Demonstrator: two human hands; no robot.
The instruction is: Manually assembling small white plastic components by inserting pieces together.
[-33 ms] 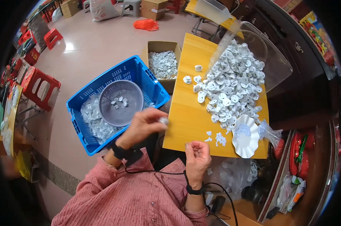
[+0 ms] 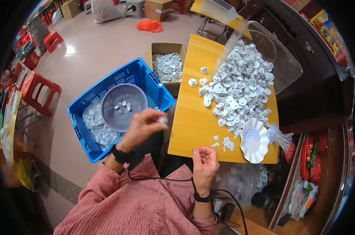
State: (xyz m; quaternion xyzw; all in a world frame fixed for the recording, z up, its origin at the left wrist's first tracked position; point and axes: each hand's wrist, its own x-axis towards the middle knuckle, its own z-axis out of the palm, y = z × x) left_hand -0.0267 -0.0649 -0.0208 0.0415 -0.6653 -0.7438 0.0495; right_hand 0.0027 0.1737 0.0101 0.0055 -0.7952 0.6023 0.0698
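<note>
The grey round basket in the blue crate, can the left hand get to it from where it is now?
Probably yes. The left hand holds a small white part just beside the grey basket, which sits open-topped in the blue crate. Nothing lies between them.

Smooth yellow wooden bench (image 2: 193, 121), perforated blue plastic crate (image 2: 146, 76), matt grey plastic basket (image 2: 124, 94) — glossy white plastic discs (image 2: 240, 90).

One head-worn fisheye view looks steeply down from close above the person's lap: yellow table (image 2: 193, 117) fills centre-right, blue crate (image 2: 146, 78) centre-left, floor bends toward the upper rim.
</note>
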